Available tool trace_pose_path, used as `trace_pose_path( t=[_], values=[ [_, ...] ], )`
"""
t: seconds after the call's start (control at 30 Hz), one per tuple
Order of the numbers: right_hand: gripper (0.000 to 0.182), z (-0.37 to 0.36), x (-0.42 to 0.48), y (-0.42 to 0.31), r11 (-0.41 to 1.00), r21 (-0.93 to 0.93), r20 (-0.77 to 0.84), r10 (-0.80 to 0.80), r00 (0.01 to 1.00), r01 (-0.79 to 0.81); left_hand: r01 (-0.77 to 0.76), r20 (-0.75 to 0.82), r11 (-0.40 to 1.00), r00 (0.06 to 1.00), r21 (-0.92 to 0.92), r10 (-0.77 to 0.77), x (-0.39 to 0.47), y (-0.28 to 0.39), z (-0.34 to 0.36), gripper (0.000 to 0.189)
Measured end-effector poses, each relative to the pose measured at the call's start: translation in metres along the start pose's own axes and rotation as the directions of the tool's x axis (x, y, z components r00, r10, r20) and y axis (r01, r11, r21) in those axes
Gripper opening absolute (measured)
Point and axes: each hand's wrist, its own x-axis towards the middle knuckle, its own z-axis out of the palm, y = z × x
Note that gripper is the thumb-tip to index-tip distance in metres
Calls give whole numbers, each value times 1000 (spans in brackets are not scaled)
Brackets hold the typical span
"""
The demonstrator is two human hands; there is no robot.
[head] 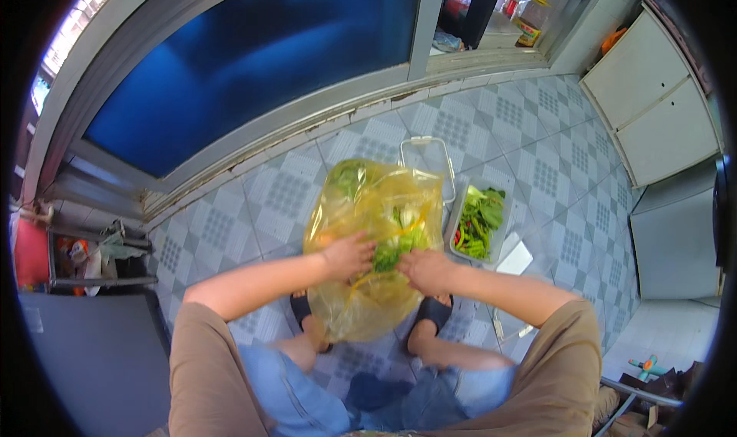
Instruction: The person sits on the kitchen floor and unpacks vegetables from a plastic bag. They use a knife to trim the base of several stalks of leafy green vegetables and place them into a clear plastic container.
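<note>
A large translucent yellow plastic bag (368, 316) lies on the floor between my feet, its mouth towards me. Leafy green vegetables (397, 250) show at the opening, and more greens show through the film. My left hand (352, 256) rests at the left side of the opening, fingers slightly spread against the film. At the right side, my right hand (427, 271) touches the bag's edge beside the greens. Blur hides whether either hand grips the film. Right of the bag stands a clear plastic container (453, 247) holding leafy greens, green peppers (477, 238) and some red ones.
A clear container lid (426, 149) with a pale rim lies behind the bag. A white flat object (514, 255) is on the tiled floor (288, 189) by the container. A sliding door (259, 62) runs behind; white cabinets (650, 103) stand right, a grey cabinet (92, 356) left.
</note>
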Motion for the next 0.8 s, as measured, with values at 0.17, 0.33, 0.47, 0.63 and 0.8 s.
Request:
trace_pose_path(
  t=[0.17, 0.33, 0.47, 0.63, 0.8],
  values=[
    [35, 54, 13, 13, 992, 127, 133, -25, 991, 8, 587, 161, 809, 801, -20, -577, 15, -3, 34, 59],
    [30, 39, -20, -7, 877, 118, 647, 288, 706, -466, 945, 114, 318, 325, -77, -939, -67, -48, 22, 72],
    [24, 70, -52, -30, 931, -337, 465, 292, 836, -138, 863, -345, 370, 250, -343, -905, -91, -56, 6, 48],
    [30, 16, -2, -45, 928, -186, 272, 364, 891, -323, 684, -153, 363, 348, -632, -925, -42, -4, -57, 26],
    [26, 19, -5, -41, 954, 299, 46, -7, 999, -7, 429, -433, 651, 503, -627, -748, 5, 37, -23, 42]
  ],
)
